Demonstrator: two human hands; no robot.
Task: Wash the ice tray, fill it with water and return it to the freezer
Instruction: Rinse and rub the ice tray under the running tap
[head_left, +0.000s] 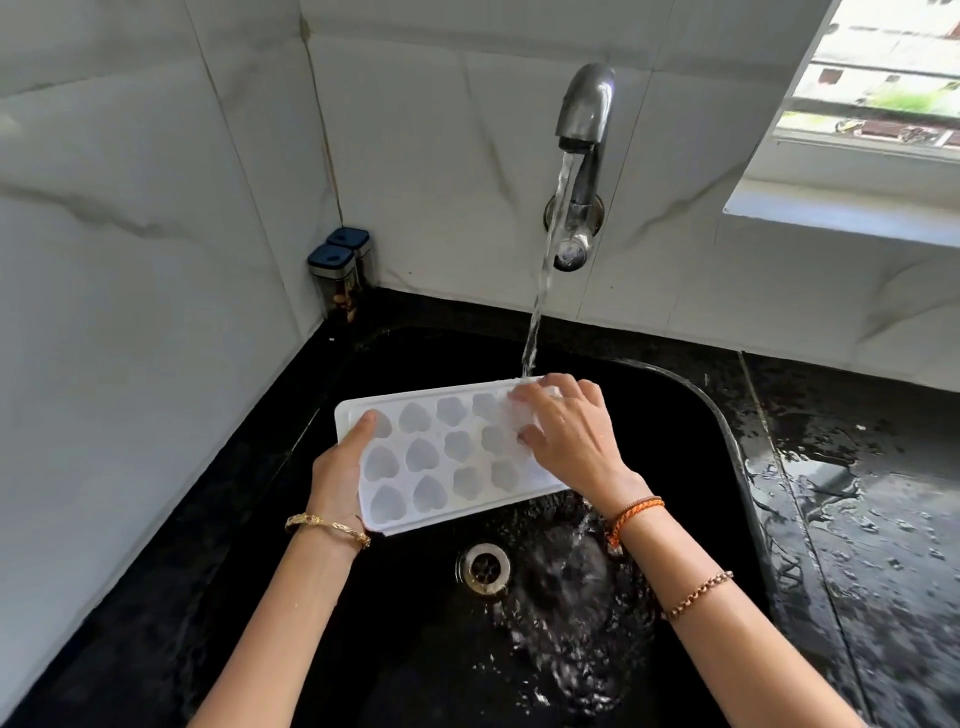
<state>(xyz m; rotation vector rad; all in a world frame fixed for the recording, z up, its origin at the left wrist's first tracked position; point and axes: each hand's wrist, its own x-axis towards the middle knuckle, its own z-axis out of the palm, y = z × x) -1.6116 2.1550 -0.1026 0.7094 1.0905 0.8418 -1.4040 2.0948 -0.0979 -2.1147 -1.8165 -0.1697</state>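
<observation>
A white ice tray (441, 457) with heart- and flower-shaped cells is held over the black sink (727, 441), tilted a little. My left hand (340, 470) grips its left end, thumb on top in a cell. My right hand (569, 434) lies on the tray's right end, its fingers spread over the cells where the stream lands. Water runs from the steel tap (584, 111) onto the tray's far right corner and spills off below my right wrist.
The drain (487, 566) sits just in front of the tray, with water splashing to its right. Two blue-lidded jars (340, 273) stand in the back left corner. The black counter (857, 493) on the right is wet. A window (883, 88) is at the upper right.
</observation>
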